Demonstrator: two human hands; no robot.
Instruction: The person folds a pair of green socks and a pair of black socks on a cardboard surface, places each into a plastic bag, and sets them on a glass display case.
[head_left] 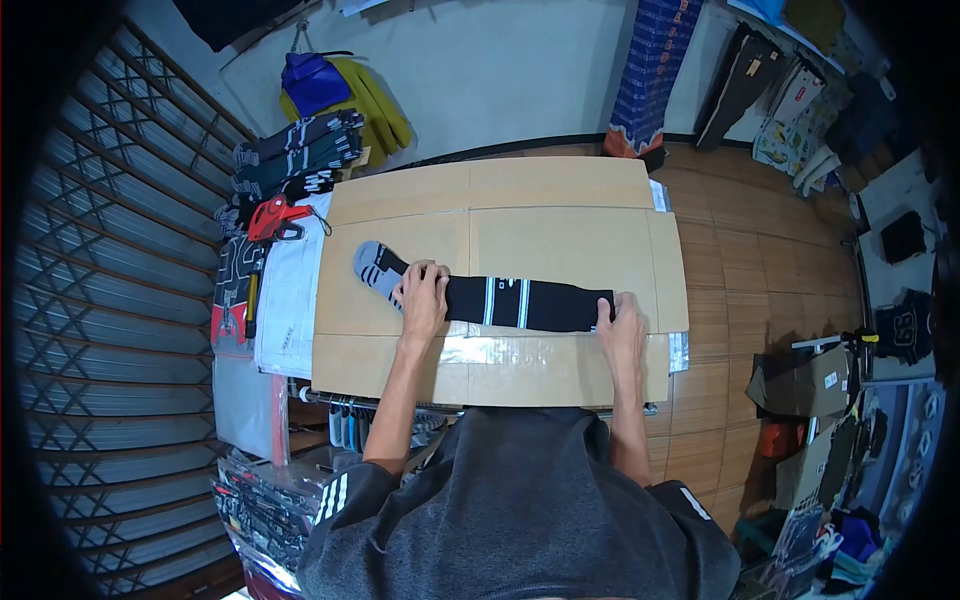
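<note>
A long black sock (560, 305) with white and light-blue stripes and a grey striped foot lies stretched sideways on a flat cardboard sheet (400, 365). Its toe points to the upper left. My left hand (425, 298) grips the sock near the ankle with bent fingers, covering part of it. At the other end, my right hand (624, 325) pinches the cuff's edge between thumb and fingers. The fabric between my hands lies flat.
A red tape dispenser (272, 218) sits on white sheets left of the cardboard, beside a yellow-and-black tool (251, 300). Folded socks (295, 155) are piled at the back left. A cardboard box (802, 382) stands to the right, and a metal folding gate (120, 300) lines the left.
</note>
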